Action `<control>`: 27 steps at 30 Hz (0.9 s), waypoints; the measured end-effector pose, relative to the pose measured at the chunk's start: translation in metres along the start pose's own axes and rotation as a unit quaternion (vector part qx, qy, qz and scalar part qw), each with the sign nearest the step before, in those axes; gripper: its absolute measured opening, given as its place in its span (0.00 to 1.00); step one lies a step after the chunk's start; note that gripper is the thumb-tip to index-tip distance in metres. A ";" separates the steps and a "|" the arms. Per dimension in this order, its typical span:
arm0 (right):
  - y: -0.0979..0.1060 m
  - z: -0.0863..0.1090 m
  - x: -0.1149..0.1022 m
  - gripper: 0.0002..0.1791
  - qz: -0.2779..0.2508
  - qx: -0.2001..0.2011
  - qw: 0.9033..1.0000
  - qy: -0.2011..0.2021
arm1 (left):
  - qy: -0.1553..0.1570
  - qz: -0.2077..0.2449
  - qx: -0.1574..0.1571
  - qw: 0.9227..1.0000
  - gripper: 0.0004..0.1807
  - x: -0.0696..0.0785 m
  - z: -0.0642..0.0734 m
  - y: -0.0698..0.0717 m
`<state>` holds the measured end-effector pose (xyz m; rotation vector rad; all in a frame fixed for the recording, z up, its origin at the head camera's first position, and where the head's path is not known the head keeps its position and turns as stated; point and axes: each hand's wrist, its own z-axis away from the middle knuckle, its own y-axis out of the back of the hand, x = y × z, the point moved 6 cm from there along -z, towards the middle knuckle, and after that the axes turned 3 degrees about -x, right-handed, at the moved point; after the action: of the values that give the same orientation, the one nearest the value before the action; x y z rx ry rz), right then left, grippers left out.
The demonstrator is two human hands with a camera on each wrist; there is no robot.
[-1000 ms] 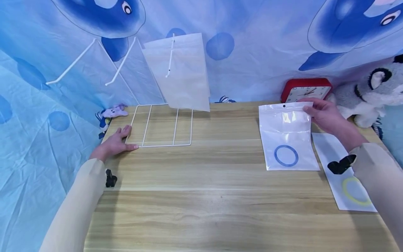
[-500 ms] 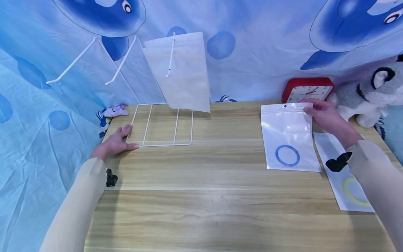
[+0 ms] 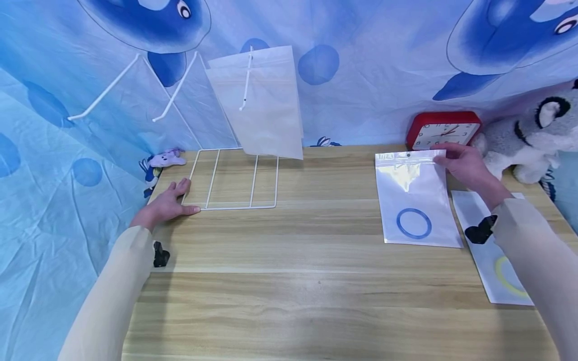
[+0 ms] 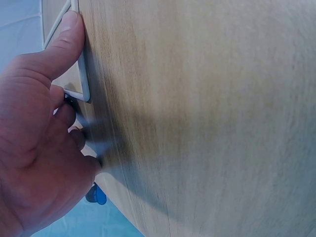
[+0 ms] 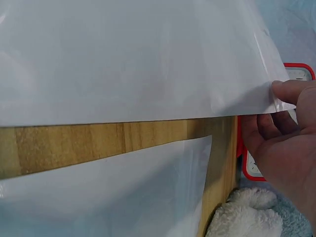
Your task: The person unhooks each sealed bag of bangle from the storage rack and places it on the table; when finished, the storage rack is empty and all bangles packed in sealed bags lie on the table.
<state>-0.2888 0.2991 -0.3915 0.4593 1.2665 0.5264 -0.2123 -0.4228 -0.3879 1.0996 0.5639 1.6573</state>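
At the left, my left hand (image 3: 169, 202) rests on the near left corner of a white wire display rack (image 3: 239, 207). Its thumb lies along the front wire and the fingers spread by the side wire; in the left wrist view the thumb (image 4: 70, 22) presses on the wire. On the right, my right hand (image 3: 465, 163) pinches the top right corner of a white zip-lock bag (image 3: 411, 200) between thumb and fingers. That bag has a hang hole and a blue ring showing in its lower half. Another bag (image 3: 492, 265), with a yellow ring, lies partly hidden under the right forearm.
White bags (image 3: 257, 110) hang from the rack's right hook, while two more hooks (image 3: 106, 87) project at left. Behind the right hand stands a red clock (image 3: 444, 130) beside a plush husky (image 3: 528, 135). A small purple plush (image 3: 167, 158) sits at the back left table edge.
The top of the pinched bag tilts slightly, and its glare has shifted. My right hand has barely moved. My left hand stays on the rack.
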 end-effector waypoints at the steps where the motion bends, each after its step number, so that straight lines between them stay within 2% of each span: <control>1: 0.000 -0.001 0.001 0.30 0.009 0.004 1.000 0.003 | 0.000 0.001 0.000 1.000 0.61 0.000 0.000 0.000; 6: -0.001 -0.004 0.001 0.34 0.043 0.024 0.999 0.008 | -0.004 0.002 0.002 1.000 0.61 0.002 0.003 0.001; 10: -0.003 -0.005 0.002 0.37 0.040 0.034 0.999 -0.007 | -0.003 0.001 0.003 1.000 0.61 0.000 0.001 0.000; 16: -0.004 -0.005 0.003 0.35 0.050 0.048 0.997 -0.015 | -0.003 -0.004 0.002 1.000 0.61 0.002 -0.001 0.000; 27: -0.012 -0.006 0.002 0.31 0.081 0.067 0.994 0.003 | -0.002 -0.001 0.003 1.000 0.62 0.002 0.001 0.000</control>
<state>-0.2924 0.2908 -0.4012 0.6785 1.2809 0.5812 -0.2120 -0.4213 -0.3869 1.1058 0.5686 1.6520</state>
